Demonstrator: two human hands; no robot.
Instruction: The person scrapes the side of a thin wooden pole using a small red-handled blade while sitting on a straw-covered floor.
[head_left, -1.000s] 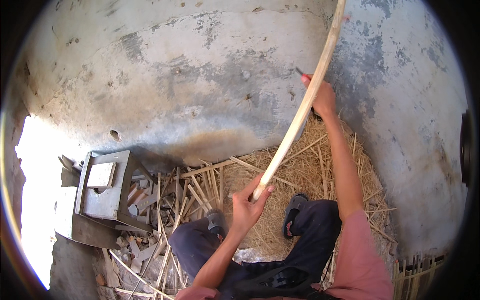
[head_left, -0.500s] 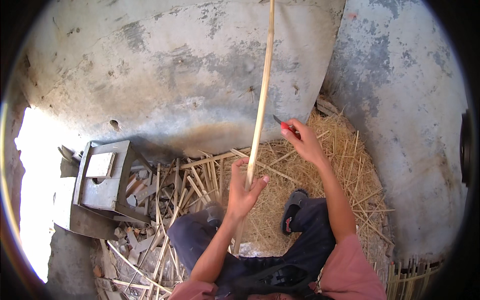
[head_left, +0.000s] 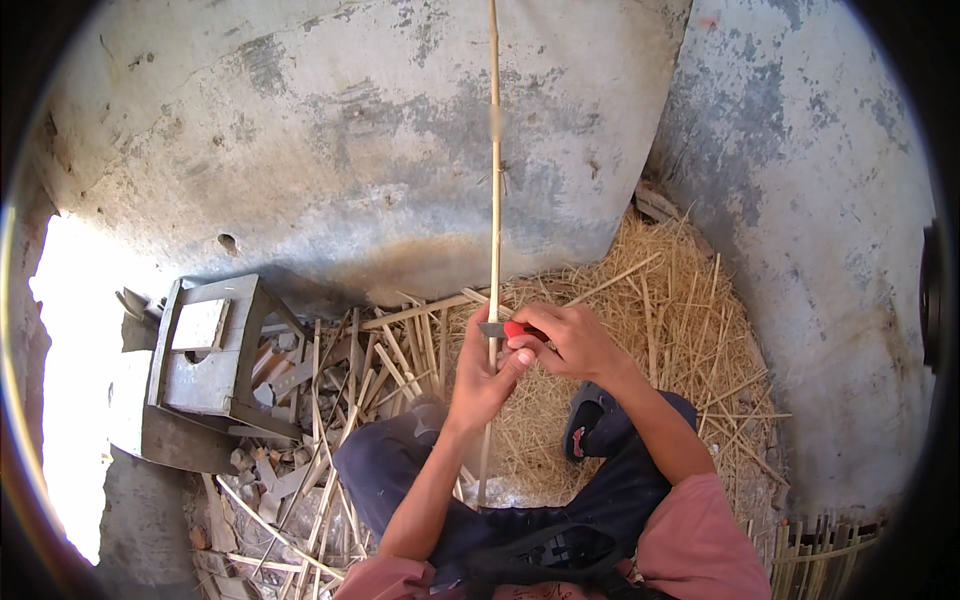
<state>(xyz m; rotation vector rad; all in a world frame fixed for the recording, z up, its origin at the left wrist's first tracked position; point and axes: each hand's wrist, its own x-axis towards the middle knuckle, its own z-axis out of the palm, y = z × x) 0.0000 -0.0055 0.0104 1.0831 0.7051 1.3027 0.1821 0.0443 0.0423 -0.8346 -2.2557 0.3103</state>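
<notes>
A long, thin bamboo strip (head_left: 495,215) stands nearly upright in front of me, running from the top of the view down between my legs. My left hand (head_left: 481,375) is closed around it near its lower part, thumb toward the right. Just above that thumb, my right hand (head_left: 570,342) grips a knife (head_left: 517,329) with a red handle. Its short grey blade lies across the strip, touching it or right in front of it. The two hands are close together, and the fingertips of the right one are partly hidden.
Straw-like shavings (head_left: 560,420) cover the ground ahead and to the right. Loose bamboo strips (head_left: 330,470) and rubble lie at the left, by a grey wooden stool (head_left: 215,350) on its side. A worn plaster wall (head_left: 380,180) rises ahead. A slatted bamboo piece (head_left: 825,560) is at lower right.
My right hand has brought the knife leftward and down onto the strip beside my left hand. The strip's top has swung left, and my left fingers have closed around it.
</notes>
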